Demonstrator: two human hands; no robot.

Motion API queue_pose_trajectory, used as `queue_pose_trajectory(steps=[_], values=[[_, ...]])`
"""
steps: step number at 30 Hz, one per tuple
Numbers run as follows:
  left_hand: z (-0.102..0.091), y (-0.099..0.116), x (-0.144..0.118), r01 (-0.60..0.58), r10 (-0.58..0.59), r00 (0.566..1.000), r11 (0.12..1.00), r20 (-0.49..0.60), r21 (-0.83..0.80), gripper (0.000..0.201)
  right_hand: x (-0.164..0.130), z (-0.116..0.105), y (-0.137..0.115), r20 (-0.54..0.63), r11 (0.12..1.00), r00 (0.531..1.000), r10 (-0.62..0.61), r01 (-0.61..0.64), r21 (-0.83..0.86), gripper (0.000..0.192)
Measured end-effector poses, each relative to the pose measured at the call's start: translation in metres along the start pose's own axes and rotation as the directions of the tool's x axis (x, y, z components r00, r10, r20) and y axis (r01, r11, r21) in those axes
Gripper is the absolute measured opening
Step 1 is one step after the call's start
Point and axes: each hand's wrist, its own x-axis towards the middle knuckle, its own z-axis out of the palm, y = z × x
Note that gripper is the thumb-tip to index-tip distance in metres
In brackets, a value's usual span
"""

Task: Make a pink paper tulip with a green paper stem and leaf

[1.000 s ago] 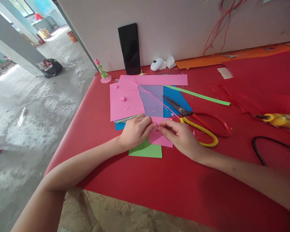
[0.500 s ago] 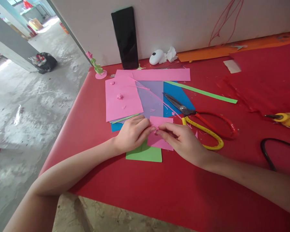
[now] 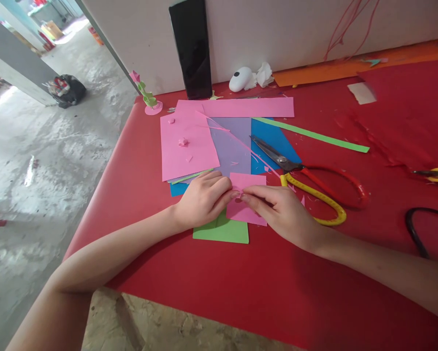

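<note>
Between the fingertips of both hands is a small pink paper piece [image 3: 237, 193], bent into a curve and partly hidden by the fingers. My left hand [image 3: 206, 197] is closed, its thumb and forefinger pinching the left end. From the other side my right hand [image 3: 277, 207] pinches the piece with thumb and forefinger. Beneath them lies a pink paper square [image 3: 253, 179], overlapping a green sheet [image 3: 226, 231]. Just beyond my right hand rest open scissors [image 3: 284, 163] with one red and one yellow handle.
A larger pink sheet [image 3: 189, 163] bears small folded pink bits. Behind it are a pink strip [image 3: 255, 107], a leaning black phone [image 3: 193, 53] and a paper flower [image 3: 145, 95]. A green strip [image 3: 324, 139] crosses the red table [image 3: 211, 287]. A black handle [image 3: 412, 226] lies at right.
My head view has shifted slightly, moving the scene a little right and the back items up. Both hands keep their pinch, and the small pink piece now shows more of a curve.
</note>
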Motion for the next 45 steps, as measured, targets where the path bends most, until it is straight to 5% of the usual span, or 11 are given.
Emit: queue_pose_trajectory(steps=[11,26,39,45], values=[[-0.0004,0.0012,0.0003,-0.013,0.015,1.000,0.994,-0.014,0.104,0.032,-0.0022,0.0019,0.0008,-0.105,0.986,0.988,-0.116,0.103,-0.128,0.016],[-0.0009,0.0047,-0.0001,-0.155,0.149,0.986,0.984,-0.071,-0.085,0.027,-0.0091,0.0017,0.0036,-0.086,0.924,0.946,-0.312,0.281,-0.260,0.019],[0.0025,0.0046,-0.0026,-0.155,0.150,0.988,0.977,-0.043,-0.146,0.025,-0.0084,0.0018,0.0050,-0.089,0.903,0.927,-0.363,0.327,-0.281,0.026],[0.0007,0.0031,-0.0008,-0.105,0.101,0.994,0.990,-0.052,-0.096,0.026,-0.0079,0.0013,0.0022,-0.134,0.890,0.912,-0.387,0.332,-0.312,0.015]])
